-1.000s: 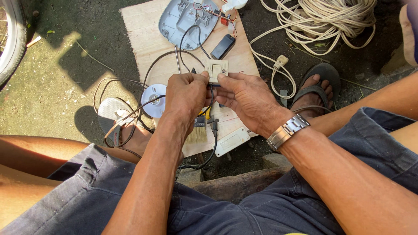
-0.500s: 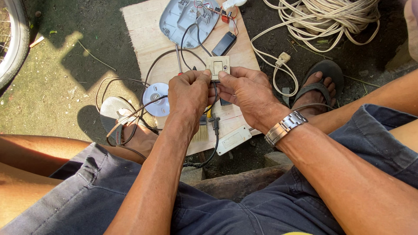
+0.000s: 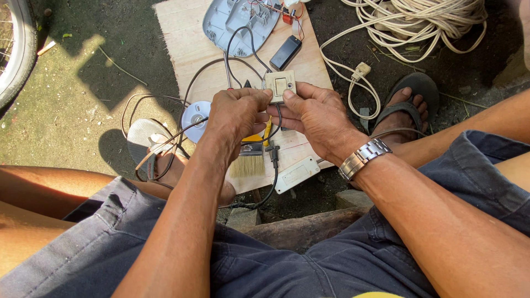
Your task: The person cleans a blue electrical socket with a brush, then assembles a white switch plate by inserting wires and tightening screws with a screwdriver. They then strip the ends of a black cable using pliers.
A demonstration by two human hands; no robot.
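Observation:
Both my hands hold a small beige wall switch (image 3: pixel 280 86) above a plywood board (image 3: pixel 187 44). My left hand (image 3: pixel 238 115) grips its left side, fingers curled. My right hand (image 3: pixel 316 115), with a metal watch on the wrist, pinches its right side with thumb and fingers. A dark cable (image 3: pixel 232 47) runs from the switch across the board. Below my hands lie a paintbrush (image 3: pixel 247 163) with pale bristles, a yellow-handled tool mostly hidden by my hands, and a white cover plate (image 3: pixel 297 174).
A grey plastic housing (image 3: pixel 238 16) with wires and a small black box (image 3: pixel 285 53) lie at the board's far end. A round white lamp holder (image 3: pixel 195 117) sits left. A coil of cream cord (image 3: pixel 425 22) lies top right, a bicycle wheel (image 3: pixel 16 49) far left. My sandalled feet flank the board.
My hands have shifted slightly, keeping hold of the switch; its face now shows more plainly between my fingertips.

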